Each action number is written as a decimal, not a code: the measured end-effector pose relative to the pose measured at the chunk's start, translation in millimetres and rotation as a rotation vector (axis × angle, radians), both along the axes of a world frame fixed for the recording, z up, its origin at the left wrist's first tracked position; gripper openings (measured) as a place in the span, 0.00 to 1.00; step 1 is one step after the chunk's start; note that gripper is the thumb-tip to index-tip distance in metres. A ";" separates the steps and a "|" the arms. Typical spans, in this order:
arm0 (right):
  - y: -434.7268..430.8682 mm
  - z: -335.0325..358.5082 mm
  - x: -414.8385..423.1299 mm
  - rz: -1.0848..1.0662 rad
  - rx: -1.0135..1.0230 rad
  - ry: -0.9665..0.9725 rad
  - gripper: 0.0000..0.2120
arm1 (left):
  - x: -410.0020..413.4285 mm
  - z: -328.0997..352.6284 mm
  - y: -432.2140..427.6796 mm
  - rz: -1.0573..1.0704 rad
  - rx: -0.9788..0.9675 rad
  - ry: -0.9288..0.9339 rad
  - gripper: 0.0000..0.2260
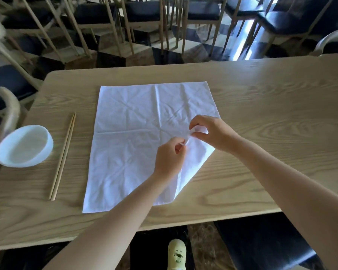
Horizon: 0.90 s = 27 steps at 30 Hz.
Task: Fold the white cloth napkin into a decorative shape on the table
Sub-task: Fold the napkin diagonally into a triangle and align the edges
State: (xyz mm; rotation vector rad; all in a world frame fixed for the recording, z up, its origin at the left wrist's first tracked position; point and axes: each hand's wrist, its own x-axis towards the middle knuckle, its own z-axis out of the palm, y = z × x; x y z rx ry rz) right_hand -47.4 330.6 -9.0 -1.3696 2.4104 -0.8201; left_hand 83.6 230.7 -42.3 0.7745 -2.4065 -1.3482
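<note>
A white cloth napkin (133, 133) lies spread flat on the wooden table (271, 114), creased with old fold lines. Its near right corner is folded in toward the middle, leaving a slanted edge on the right. My left hand (169, 156) pinches the tip of that folded corner between thumb and fingers. Just beyond it, my right hand (213, 131) pinches the same corner a little farther up. Both forearms reach in from the near edge and hide part of the napkin's near right side.
A white bowl (24, 146) sits near the table's left edge, with a pair of wooden chopsticks (63, 155) lying between it and the napkin. Chairs with dark seats crowd the floor beyond the table. A shoe (177, 254) shows below the near edge.
</note>
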 end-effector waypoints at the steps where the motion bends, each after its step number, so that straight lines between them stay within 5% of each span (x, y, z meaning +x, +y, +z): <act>1: -12.4 -0.6 -5.7 0.033 0.035 -0.001 0.04 | -2.5 -0.8 -10.3 0.021 -0.013 -0.006 0.06; 11: -149.9 -14.8 -45.4 0.122 -0.020 -0.210 0.04 | -18.6 -2.3 -115.7 0.314 -0.028 -0.038 0.07; 19: -257.4 -29.8 -48.0 0.137 -0.061 -0.187 0.06 | -26.2 4.7 -196.8 0.508 0.158 0.014 0.03; 27: -323.3 -40.2 -54.9 0.078 -0.101 -0.145 0.06 | -42.6 -0.8 -253.3 0.537 -0.043 -0.095 0.07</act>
